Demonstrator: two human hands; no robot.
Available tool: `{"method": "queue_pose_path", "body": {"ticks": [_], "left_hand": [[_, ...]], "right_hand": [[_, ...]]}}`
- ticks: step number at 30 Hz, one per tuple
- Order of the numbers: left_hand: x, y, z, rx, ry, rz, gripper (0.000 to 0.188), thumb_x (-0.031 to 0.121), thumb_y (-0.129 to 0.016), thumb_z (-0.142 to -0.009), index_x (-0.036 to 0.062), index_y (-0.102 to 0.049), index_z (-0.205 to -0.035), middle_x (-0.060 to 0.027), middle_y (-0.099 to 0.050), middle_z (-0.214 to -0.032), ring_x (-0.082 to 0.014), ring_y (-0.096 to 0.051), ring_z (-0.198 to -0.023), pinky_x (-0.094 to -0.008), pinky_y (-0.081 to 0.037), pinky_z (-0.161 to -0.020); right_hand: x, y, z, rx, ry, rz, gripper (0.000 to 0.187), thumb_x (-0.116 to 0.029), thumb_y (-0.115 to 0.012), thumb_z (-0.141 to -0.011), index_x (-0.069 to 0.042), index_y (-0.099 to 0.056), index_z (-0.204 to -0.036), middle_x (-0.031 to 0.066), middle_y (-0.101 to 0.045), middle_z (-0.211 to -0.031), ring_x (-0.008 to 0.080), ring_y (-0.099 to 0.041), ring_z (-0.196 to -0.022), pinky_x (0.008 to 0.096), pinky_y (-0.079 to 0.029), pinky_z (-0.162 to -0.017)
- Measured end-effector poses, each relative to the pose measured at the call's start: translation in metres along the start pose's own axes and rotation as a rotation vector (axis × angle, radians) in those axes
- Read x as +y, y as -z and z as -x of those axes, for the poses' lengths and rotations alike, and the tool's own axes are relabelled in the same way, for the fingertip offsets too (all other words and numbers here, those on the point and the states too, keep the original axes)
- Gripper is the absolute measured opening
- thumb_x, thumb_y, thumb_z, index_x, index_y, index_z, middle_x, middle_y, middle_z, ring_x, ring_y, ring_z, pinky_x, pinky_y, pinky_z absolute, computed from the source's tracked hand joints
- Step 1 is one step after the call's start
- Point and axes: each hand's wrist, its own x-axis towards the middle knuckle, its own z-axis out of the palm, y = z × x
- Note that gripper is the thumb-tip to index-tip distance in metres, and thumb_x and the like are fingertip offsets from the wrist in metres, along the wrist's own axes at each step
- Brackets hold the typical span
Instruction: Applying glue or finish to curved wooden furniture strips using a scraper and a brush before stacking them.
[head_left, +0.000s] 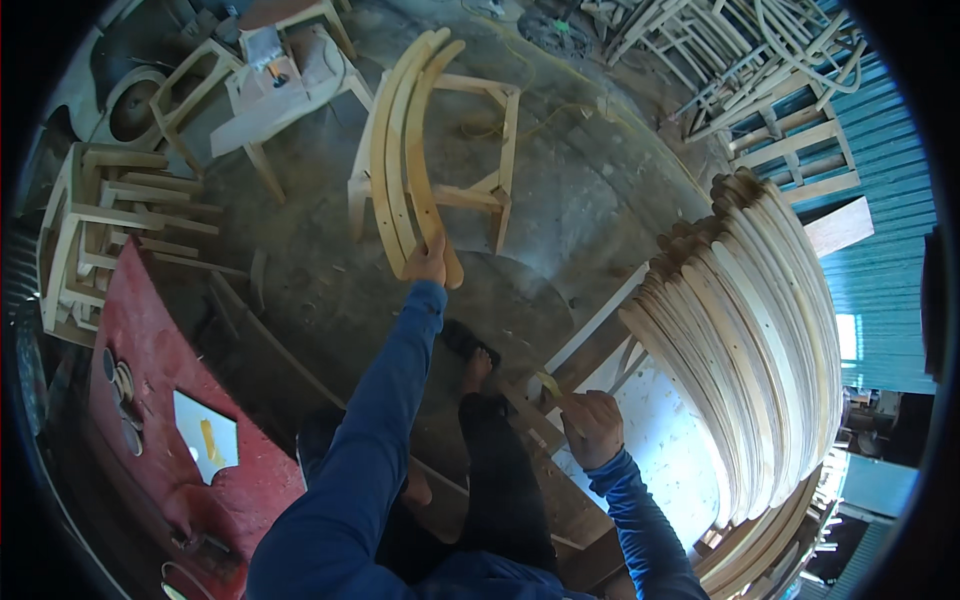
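No words, numbers, labels or signs can be read. Well to the left of the tall stack of curved wood [755,340], a pale panel [188,422] at the red surface [150,315] shows a yellow patch, perhaps only a smear. The three curved slats [405,160], up and left of the stack, bear dark specks, nothing legible.

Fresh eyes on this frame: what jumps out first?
Probably the big, tightly packed stack of curved wooden pieces on the right. Next, the three curved slats at upper centre, with the person's left hand at their lower ends. The red panel at lower left also stands out against the dull floor.
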Motion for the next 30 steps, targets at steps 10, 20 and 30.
{"method": "queue_pose_path", "body": {"ticks": [10,20,30], "left_hand": [[-0.207,-0.027,-0.039,0.219,0.157,0.213,0.045,0.029,-0.083,-0.085,-0.0002,-0.07,-0.116,-0.0065,-0.072,-0.103,-0.0162,-0.067,-0.091,-0.0316,-0.054,-0.079],[-0.154,-0.015,-0.06,0.493,0.144,0.364,0.072,0.014,-0.087,-0.079,-0.0069,-0.048,-0.136,-0.0145,-0.065,-0.122,-0.0253,-0.066,-0.103,-0.0356,-0.057,-0.086],[-0.156,-0.003,-0.06,0.331,0.337,0.791,0.082,0.008,-0.079,-0.085,0.0218,-0.034,-0.151,-0.0087,-0.054,-0.138,-0.0313,-0.054,-0.126,-0.0622,-0.041,-0.103]], "right_hand": [[0.015,-0.005,-0.013,-0.133,0.006,-0.063,0.035,0.003,-0.069,-0.072,-0.005,-0.067,-0.106,0.0162,-0.074,-0.098,0.0309,-0.071,-0.084,0.0437,-0.05,-0.085],[0.023,-0.015,0.0,-0.111,-0.053,-0.08,0.025,-0.005,-0.074,-0.078,-0.009,-0.07,-0.103,0.0134,-0.076,-0.1,0.0255,-0.072,-0.089,0.0402,-0.05,-0.087],[0.018,-0.013,-0.009,-0.126,-0.041,-0.035,0.023,-0.005,-0.073,-0.079,-0.009,-0.068,-0.102,0.0136,-0.076,-0.098,0.0252,-0.072,-0.087,0.0409,-0.05,-0.087]]}}
